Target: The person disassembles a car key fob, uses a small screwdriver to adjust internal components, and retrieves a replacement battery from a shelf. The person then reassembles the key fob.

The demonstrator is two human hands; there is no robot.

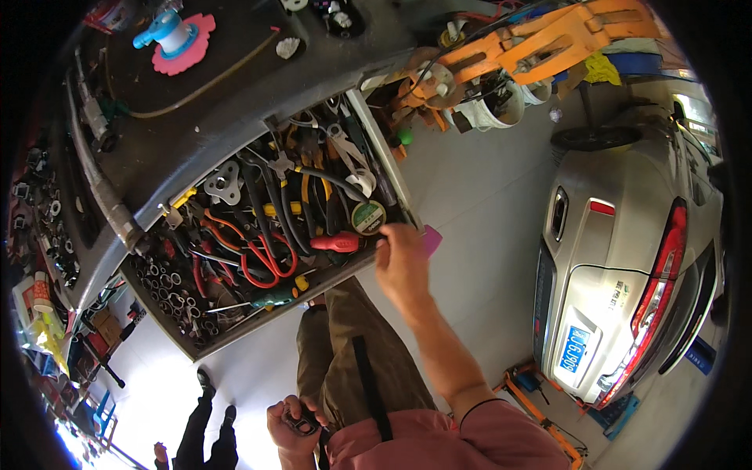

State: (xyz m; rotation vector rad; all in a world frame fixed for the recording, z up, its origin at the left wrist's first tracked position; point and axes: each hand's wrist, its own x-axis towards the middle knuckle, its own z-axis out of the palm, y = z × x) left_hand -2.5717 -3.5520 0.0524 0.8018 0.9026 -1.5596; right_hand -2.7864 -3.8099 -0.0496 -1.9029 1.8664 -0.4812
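Low in front of my body, my left hand (pixel 288 427) is closed around a small dark metal piece with a loop-like opening (pixel 304 426). My right hand (pixel 403 266) is at the front right corner of an open tool drawer (pixel 270 311), its fingers curled; what they grip, if anything, is hidden. Right by those fingertips lies a round green-labelled disc (pixel 368 218). A red-handled tool (pixel 335 243) rests beside the disc. Filling the drawer are red-handled pliers (pixel 270 262), a green-handled screwdriver (pixel 274 296), a grey three-lobed piece (pixel 224 183) and several sockets (pixel 168 290).
Above the drawer is a dark worktop (pixel 227 47) with a blue-and-white air tool (pixel 166 35) on a pink pad. An orange lifting arm (pixel 540 47) stands at the upper right. A silver car (pixel 603 258) is parked to the right. Another person's legs (pixel 205 431) show at lower left.
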